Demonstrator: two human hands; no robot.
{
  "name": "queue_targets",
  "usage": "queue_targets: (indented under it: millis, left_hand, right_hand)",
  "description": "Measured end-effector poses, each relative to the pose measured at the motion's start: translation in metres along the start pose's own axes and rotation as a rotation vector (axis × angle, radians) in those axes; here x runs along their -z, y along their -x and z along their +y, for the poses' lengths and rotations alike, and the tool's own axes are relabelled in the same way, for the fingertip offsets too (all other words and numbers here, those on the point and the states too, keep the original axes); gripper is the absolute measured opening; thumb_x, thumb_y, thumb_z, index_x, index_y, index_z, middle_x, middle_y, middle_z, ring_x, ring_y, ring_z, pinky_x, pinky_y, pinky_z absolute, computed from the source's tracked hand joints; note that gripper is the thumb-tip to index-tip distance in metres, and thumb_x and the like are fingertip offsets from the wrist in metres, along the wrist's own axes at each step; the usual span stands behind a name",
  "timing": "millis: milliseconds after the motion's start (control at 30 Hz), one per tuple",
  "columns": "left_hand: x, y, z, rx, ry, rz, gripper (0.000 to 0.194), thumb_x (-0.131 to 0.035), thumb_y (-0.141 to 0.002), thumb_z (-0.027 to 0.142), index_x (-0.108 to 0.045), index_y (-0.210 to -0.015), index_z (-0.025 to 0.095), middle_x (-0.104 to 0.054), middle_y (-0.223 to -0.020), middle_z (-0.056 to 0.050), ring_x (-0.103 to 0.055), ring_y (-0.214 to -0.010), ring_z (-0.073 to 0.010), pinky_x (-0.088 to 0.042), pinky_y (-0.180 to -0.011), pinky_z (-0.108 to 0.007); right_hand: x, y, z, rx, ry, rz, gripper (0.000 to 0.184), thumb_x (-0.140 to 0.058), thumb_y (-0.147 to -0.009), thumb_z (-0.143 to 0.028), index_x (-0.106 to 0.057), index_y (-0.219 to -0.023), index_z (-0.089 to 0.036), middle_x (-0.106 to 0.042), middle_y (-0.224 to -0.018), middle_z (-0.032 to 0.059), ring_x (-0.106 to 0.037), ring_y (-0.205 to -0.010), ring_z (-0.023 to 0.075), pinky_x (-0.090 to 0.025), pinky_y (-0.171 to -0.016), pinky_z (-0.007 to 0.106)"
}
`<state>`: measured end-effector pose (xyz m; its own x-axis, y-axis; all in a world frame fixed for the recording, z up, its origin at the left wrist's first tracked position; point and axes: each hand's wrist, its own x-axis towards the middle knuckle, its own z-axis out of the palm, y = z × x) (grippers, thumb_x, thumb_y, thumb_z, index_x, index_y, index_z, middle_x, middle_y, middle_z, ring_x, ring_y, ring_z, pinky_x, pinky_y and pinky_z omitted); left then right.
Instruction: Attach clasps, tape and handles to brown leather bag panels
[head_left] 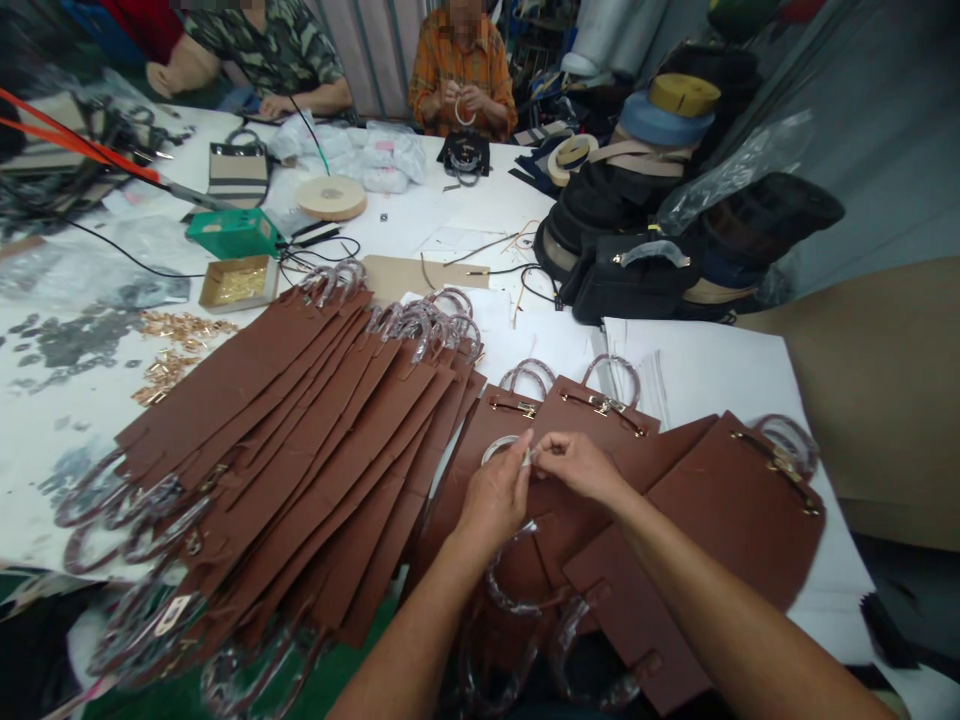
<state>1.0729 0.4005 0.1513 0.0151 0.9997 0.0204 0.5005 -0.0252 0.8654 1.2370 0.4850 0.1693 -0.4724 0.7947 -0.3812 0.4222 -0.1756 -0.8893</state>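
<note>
Both my hands meet over brown bag panels near the front of the table. My left hand [496, 492] is closed around a thin white ring [497, 446] that looks like a narrow roll of tape. Close beside it, my right hand [579, 465] pinches at a small pale bit [529, 457] between the fingertips, too small to name. Under and behind the hands lie a brown panel with a handle and gold clasp [600, 400] and another brown panel [510, 402]. To the right, a further brown panel [739, 490] carries gold hardware and a plastic-wrapped handle.
A fanned stack of brown bag panels [300, 450] with wrapped handles fills the left. Beyond it are gold metal pieces [176, 350], a small box [240, 284] and a green box [234, 234]. Black bags [637, 275] stand back right. Two people [463, 75] [270, 60] sit opposite.
</note>
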Motion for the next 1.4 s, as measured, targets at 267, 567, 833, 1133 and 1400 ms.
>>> queue_targets:
  millis: [267, 567, 833, 1133, 1400]
  left_hand:
    - [-0.006, -0.011, -0.014, 0.307, 0.387, 0.120, 0.016, -0.064, -0.089, 0.032, -0.075, -0.097, 0.023, -0.076, -0.092, -0.004, -0.069, -0.083, -0.0200, -0.052, -0.077, -0.029]
    - [-0.012, -0.028, -0.017, 0.570, 0.754, 0.103, 0.027, -0.066, -0.079, 0.046, -0.059, -0.080, 0.020, -0.053, -0.064, 0.005, -0.036, -0.044, -0.0059, -0.026, -0.042, -0.018]
    - [-0.015, -0.020, -0.041, 0.739, 0.776, 0.222, 0.038, -0.062, -0.077, 0.058, -0.050, -0.077, 0.021, -0.048, -0.059, 0.007, -0.032, -0.037, -0.0063, -0.021, -0.038, -0.019]
    - [0.014, -0.004, -0.061, 0.456, 0.290, 0.364, 0.018, -0.061, -0.088, 0.040, -0.068, -0.082, 0.024, -0.067, -0.097, -0.006, -0.057, -0.106, -0.0265, -0.043, -0.102, -0.041]
    - [0.003, -0.007, -0.061, 0.307, -0.077, 0.320, 0.020, -0.050, -0.096, 0.029, -0.066, -0.086, 0.022, -0.058, -0.141, -0.016, -0.045, -0.141, -0.0305, -0.037, -0.115, -0.049]
  right_hand:
    - [-0.006, -0.004, 0.000, 0.231, 0.312, 0.198, 0.015, -0.061, -0.080, -0.023, -0.073, -0.073, -0.022, -0.070, -0.072, -0.0002, -0.062, -0.068, 0.0165, -0.044, -0.064, 0.026]
    - [-0.010, -0.013, -0.001, 0.331, 0.301, 0.204, 0.018, -0.063, -0.089, -0.028, -0.075, -0.077, -0.023, -0.071, -0.078, 0.0021, -0.065, -0.074, 0.0187, -0.048, -0.070, 0.029]
    - [0.006, -0.033, 0.004, 0.150, 0.076, 0.525, 0.031, -0.064, -0.089, -0.050, -0.076, -0.088, -0.022, -0.074, -0.074, 0.0041, -0.068, -0.073, 0.0222, -0.054, -0.074, 0.033]
    - [-0.005, -0.077, 0.064, -0.062, 0.073, 0.479, 0.043, -0.062, -0.085, -0.057, -0.077, -0.093, -0.017, -0.070, -0.061, 0.0038, -0.067, -0.057, 0.0207, -0.048, -0.055, 0.027]
    - [-0.001, -0.091, 0.065, -0.097, 0.253, 0.484, 0.038, -0.062, -0.087, -0.052, -0.077, -0.092, -0.017, -0.068, -0.057, 0.0018, -0.061, -0.047, 0.0180, -0.044, -0.051, 0.027]
